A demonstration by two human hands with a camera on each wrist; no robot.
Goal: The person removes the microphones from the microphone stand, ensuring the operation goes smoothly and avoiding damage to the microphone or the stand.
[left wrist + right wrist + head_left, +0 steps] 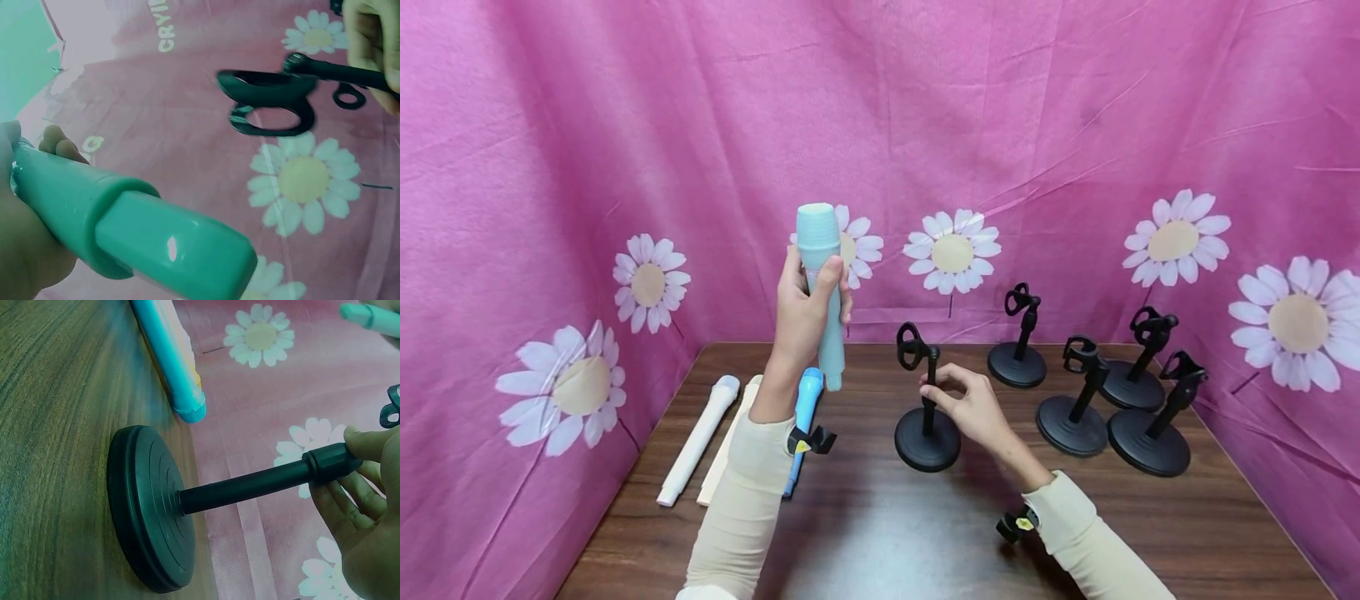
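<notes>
My left hand (808, 312) grips a mint-green microphone (820, 237) upright above the table, its ribbed head at the top and its narrower tail end pointing down. In the left wrist view that tail (181, 244) fills the foreground, with a black ring clip (269, 103) beyond it. My right hand (970, 404) pinches the post of a black desk microphone stand (927, 437) between thumb and fingers. From the right wrist, the fingers show around the collar at the upper post (331, 464), and the round base (150, 512) rests on the wood.
On the left of the table lie a white microphone (700, 442), a cream one (726, 454) partly behind my left sleeve, and a blue one (805, 404). Several more black stands, one at the back (1017, 367), others to the right (1148, 442), stand beyond my right hand. A pink daisy-print curtain (887, 125) surrounds the table.
</notes>
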